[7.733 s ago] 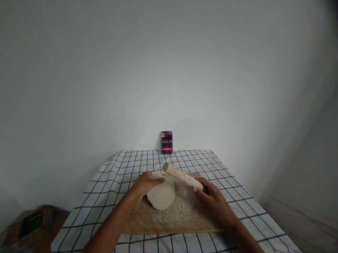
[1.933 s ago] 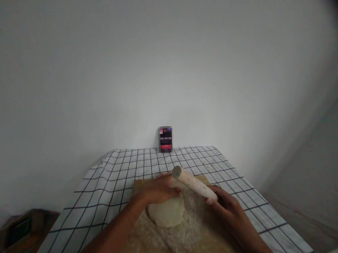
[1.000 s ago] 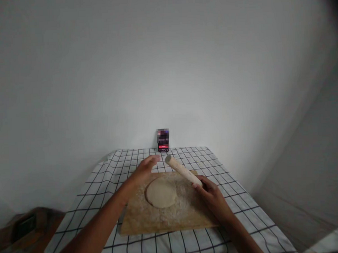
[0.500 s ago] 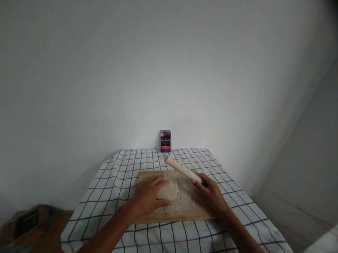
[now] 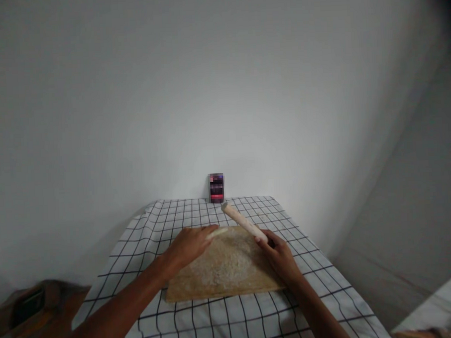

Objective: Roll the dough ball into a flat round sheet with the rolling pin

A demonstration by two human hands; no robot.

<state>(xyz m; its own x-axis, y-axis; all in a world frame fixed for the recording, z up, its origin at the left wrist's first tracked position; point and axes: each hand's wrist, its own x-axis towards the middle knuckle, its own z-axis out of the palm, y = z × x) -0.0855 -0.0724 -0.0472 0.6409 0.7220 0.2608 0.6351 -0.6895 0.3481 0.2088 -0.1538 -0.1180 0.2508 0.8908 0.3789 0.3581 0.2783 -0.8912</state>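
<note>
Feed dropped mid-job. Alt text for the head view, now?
A left-hand grip holds dough, seen only as a thin pale strip, near the far edge of a floured board; a right-hand grip holds one end of a slanting rolling pin. Beyond, a dark, blurred upright object stands on the checked tablecloth by the wall.

Dough (image 5: pixel 219 232) partly hidden, rolling pin (image 5: pixel 244 222) covered at near end, phone-like object (image 5: pixel 216 188) pixelated, forearms (image 5: pixel 124 302) cut off below

You have free way over the floury middle of the wooden board (image 5: pixel 230 274). At its far edge, the dough (image 5: pixel 218 233) in your left hand (image 5: pixel 193 242) and the slanting rolling pin (image 5: pixel 244 221) in your right hand (image 5: pixel 278 250) narrow the passage; beyond it stands the phone (image 5: pixel 216 188).
</note>
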